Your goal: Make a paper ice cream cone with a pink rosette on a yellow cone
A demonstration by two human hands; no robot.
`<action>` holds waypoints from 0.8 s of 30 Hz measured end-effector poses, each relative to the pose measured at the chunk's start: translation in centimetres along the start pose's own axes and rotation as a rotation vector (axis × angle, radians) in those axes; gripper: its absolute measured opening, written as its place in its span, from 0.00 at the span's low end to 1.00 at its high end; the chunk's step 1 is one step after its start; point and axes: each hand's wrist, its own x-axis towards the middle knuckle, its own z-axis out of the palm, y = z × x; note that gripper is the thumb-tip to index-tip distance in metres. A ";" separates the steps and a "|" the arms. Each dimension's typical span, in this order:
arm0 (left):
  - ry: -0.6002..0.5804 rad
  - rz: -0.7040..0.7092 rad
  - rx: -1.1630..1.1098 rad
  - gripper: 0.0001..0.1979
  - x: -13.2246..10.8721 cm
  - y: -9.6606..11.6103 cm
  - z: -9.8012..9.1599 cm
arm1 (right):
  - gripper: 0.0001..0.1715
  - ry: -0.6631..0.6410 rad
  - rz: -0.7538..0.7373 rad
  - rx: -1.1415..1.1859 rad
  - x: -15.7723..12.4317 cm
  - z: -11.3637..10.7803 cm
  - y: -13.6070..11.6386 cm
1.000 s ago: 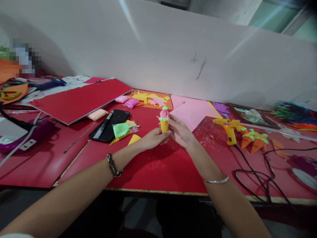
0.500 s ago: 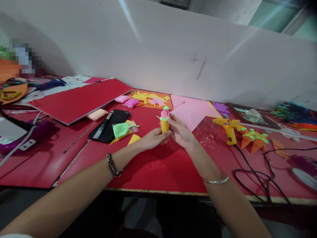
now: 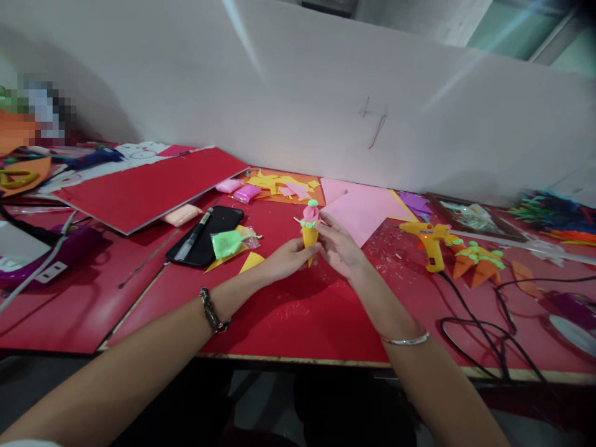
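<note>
A small craft ice cream cone (image 3: 310, 233) stands upright between my two hands, above the red tabletop. Its cone is yellow, its top is pink, green bits ring the rim and a green ball sits on the tip. My left hand (image 3: 294, 256) is closed on the yellow cone from the left, thumb across its lower part. From the right, my right hand (image 3: 339, 243) has its fingers against the cone near the rim; some fingertips are hidden behind it. A thin pale stick pokes out at the rim's left side.
A yellow glue gun (image 3: 431, 242) with a lit orange light lies at right, its black cable looping toward the table edge. Beside it are orange cones (image 3: 477, 264). A black phone (image 3: 205, 236), green clay (image 3: 228, 243) and a red board (image 3: 153, 186) lie left; pink paper (image 3: 361, 211) is behind.
The fingers have shifted slightly around the cone, and its pointed lower end shows more below my left thumb. Both arms stay nearly in place.
</note>
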 end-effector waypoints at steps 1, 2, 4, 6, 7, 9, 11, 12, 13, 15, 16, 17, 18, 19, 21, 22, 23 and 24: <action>0.023 -0.010 -0.013 0.15 0.0 0.0 0.0 | 0.16 0.004 -0.004 0.004 0.0 0.0 0.0; 0.038 -0.015 -0.022 0.15 0.0 0.1 0.0 | 0.16 0.003 -0.012 0.006 0.1 0.0 0.1; 0.052 -0.012 -0.025 0.14 0.0 0.1 0.0 | 0.16 -0.006 -0.035 0.010 0.1 -0.1 0.2; 0.059 -0.008 -0.021 0.13 0.0 0.0 0.0 | 0.17 -0.018 -0.060 0.017 0.2 -0.2 0.5; 0.060 -0.003 -0.016 0.13 0.0 0.0 0.1 | 0.17 -0.024 -0.071 0.017 0.2 -0.2 0.5; 0.063 0.017 -0.001 0.12 0.0 0.0 0.1 | 0.20 -0.033 -0.093 0.005 0.2 -0.2 0.7; 0.058 0.032 0.011 0.13 0.0 0.0 0.1 | 0.22 -0.048 -0.124 -0.017 0.2 -0.1 0.7; 0.060 0.030 0.016 0.13 -0.1 0.1 0.1 | 0.22 -0.061 -0.134 -0.027 0.2 0.0 0.8; 0.066 0.024 0.016 0.14 -0.1 0.1 0.1 | 0.21 -0.075 -0.134 -0.039 0.1 0.0 0.8; 0.082 0.013 0.013 0.13 -0.2 0.3 0.1 | 0.17 -0.100 -0.106 -0.068 0.0 0.1 0.7; 0.092 0.014 0.013 0.13 -0.2 0.4 0.1 | 0.16 -0.108 -0.088 -0.081 0.0 0.1 0.7; 0.100 0.019 0.018 0.12 -0.2 0.4 0.1 | 0.16 -0.115 -0.073 -0.090 -0.1 0.1 0.7; 0.101 0.025 0.028 0.11 -0.2 0.5 0.0 | 0.16 -0.119 -0.066 -0.095 -0.1 0.1 0.7; 0.099 0.030 0.042 0.11 -0.2 0.5 0.1 | 0.16 -0.123 -0.065 -0.097 -0.2 0.1 0.7; 0.093 0.040 0.073 0.10 -0.3 0.5 0.1 | 0.17 -0.138 -0.059 -0.099 -0.3 0.1 0.8; 0.085 0.048 0.086 0.09 -0.3 0.5 0.1 | 0.17 -0.148 -0.053 -0.100 -0.3 0.1 0.8; 0.075 0.060 0.099 0.09 -0.3 0.5 0.1 | 0.17 -0.159 -0.045 -0.101 -0.3 0.1 0.8; 0.062 0.073 0.113 0.10 -0.3 0.5 0.1 | 0.17 -0.172 -0.041 -0.100 -0.3 0.1 0.9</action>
